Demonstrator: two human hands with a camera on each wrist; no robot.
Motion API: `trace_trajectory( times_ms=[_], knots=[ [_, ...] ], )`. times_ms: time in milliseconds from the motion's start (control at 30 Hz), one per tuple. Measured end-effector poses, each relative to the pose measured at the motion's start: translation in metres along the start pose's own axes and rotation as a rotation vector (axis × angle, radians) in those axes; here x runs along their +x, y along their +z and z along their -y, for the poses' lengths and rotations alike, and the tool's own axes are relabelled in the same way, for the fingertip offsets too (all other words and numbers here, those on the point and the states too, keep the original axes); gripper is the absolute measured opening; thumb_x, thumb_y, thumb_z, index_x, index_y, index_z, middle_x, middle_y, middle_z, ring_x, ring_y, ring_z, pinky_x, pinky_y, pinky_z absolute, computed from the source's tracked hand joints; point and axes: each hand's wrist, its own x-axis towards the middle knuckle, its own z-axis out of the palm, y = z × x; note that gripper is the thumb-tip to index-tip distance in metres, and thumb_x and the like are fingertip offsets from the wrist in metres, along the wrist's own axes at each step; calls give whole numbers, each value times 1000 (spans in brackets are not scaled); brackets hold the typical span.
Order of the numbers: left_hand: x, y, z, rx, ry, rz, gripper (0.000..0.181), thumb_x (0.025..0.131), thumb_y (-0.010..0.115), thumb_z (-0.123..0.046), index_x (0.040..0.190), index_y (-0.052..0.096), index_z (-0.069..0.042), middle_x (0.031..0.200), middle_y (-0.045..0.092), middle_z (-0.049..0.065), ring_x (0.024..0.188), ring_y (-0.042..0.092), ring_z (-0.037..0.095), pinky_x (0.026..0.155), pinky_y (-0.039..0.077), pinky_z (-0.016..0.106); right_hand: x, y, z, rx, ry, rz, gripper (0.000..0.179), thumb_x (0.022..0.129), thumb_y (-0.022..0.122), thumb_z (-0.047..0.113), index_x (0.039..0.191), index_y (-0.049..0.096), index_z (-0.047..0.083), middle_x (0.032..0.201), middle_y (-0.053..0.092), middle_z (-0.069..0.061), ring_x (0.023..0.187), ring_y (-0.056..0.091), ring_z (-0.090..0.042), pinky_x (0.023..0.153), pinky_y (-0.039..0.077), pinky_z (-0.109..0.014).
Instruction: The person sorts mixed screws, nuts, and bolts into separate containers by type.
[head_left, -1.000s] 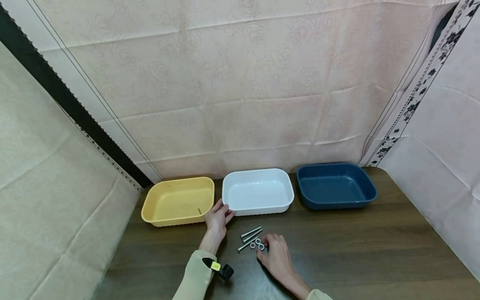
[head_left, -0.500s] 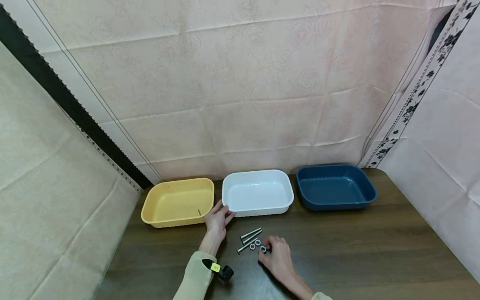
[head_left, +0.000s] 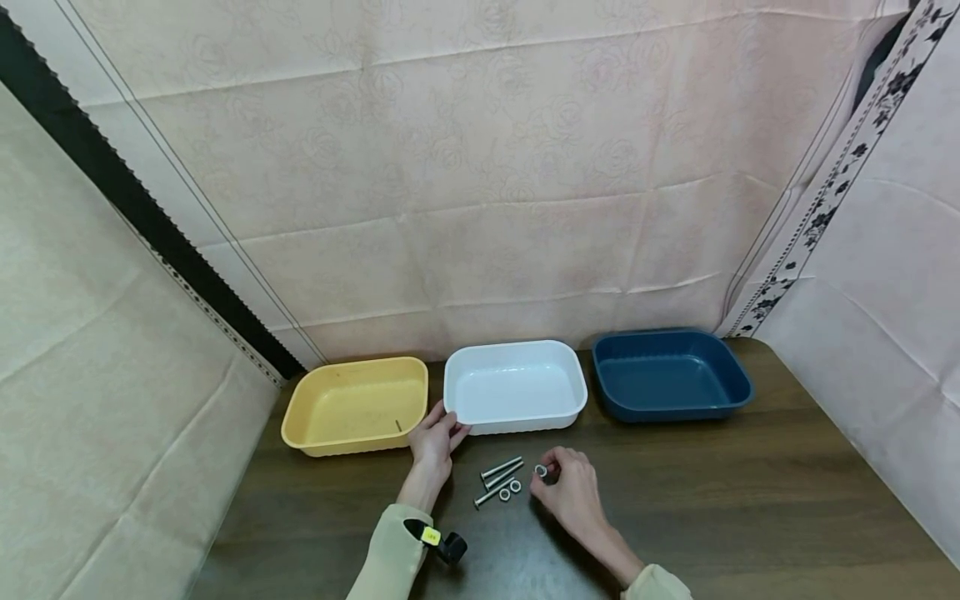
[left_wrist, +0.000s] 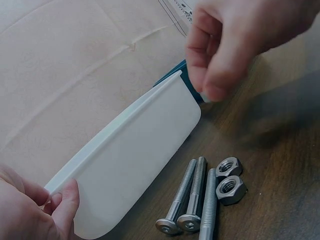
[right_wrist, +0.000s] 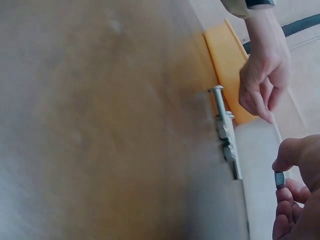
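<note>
My right hand (head_left: pixel 573 492) pinches a hex nut (right_wrist: pixel 279 179) between thumb and fingers, raised over the table just right of the loose hardware. With thumb and fingers my left hand (head_left: pixel 433 440) grips the front left corner of the white tray (left_wrist: pixel 135 155). Between the hands lie several metal pieces: three bolts (left_wrist: pixel 199 195) side by side, heads toward the person, and two hex nuts (left_wrist: pixel 231 190) against their right side. In the right wrist view the bolts overlap each other and the nuts are blurred.
A yellow tray (head_left: pixel 352 446) stands left of the white one, with a small dark sliver (head_left: pixel 398 425) inside. At the right is a dark blue tray (head_left: pixel 675 412). Behind all three hangs a pale patterned cloth (head_left: pixel 510 208) at the wooden table's (head_left: pixel 712 500) back edge.
My right hand has taken one nut from the group and lifted it up and to the right. The left hand has stayed at the white tray's corner.
</note>
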Motion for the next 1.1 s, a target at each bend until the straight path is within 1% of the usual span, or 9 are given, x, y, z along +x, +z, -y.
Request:
trace_trajectory(
  times_ms=[200,533,733,900,1100],
  knots=[
    [0,-1,1,-6,6,2,46,94,58,9,139,57,1,123,57,22,86,63,21,81,60,35,14,-4,-3,12,-28,-31,21,66,81,-1,77,64,8,71,58,2,69,53,-16,60,45,-33],
    [2,0,3,-6,11,-8,44,94,59,9,137,59,1,119,58,21,85,63,20,81,60,35,39,-10,-6,23,-36,-36,19,69,81,-1,79,65,5,73,60,-2,70,54,-20,61,47,-35],
    [1,0,2,-7,15,-7,45,94,59,9,138,58,2,121,58,21,84,63,20,81,59,36,59,-12,-9,22,-24,-44,16,71,79,1,79,66,3,72,61,-5,70,54,-22,63,47,-37],
    [0,-1,2,-6,10,-10,45,93,60,9,138,58,2,117,59,21,82,63,19,81,60,36,75,-12,-13,14,-18,-39,15,72,80,3,78,66,2,72,62,-8,70,55,-25,63,48,-40],
    [1,0,1,-2,4,-13,45,93,60,9,137,59,0,122,59,21,84,64,20,81,59,36,92,-8,-17,-8,-2,-15,14,73,79,3,78,65,1,71,62,-8,70,54,-27,65,47,-41]
  ],
)
